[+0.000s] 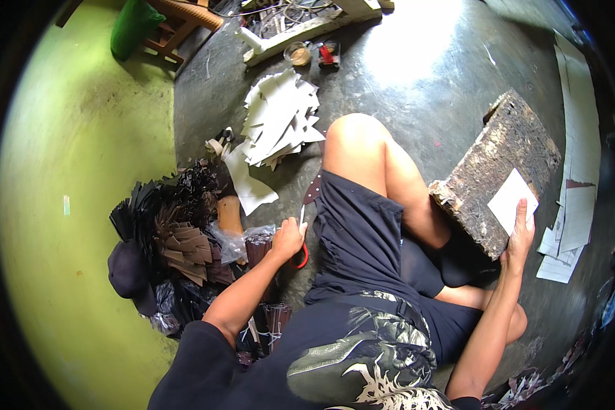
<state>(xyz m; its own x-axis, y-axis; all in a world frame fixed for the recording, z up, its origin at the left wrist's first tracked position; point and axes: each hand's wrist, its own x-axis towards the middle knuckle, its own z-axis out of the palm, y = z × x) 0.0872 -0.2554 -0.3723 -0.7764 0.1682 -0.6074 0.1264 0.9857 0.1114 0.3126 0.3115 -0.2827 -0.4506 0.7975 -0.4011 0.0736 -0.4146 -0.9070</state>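
Observation:
My left hand point(290, 239) is closed on a pair of red-handled scissors point(301, 259), low beside my left thigh; a pale blade points up past the fingers. Just beyond the blade lies a dark maroon dotted piece point(312, 189), partly under my leg. On the right, a thick, worn slab point(497, 160) with a rough, stained surface leans at a slant by my leg. A white four-sided piece point(512, 202) lies on its lower right part. My right hand point(519, 239) presses its thumb over that piece at the slab's edge; its other fingers are mostly hidden.
A pile of cut white pieces point(280, 116) lies ahead on the floor. Dark and brown strip bundles point(184, 246), plastic and a black cap point(128, 270) crowd the left by the green wall. Large white sheets point(577, 198) lie far right. A small cup point(297, 53) stands ahead.

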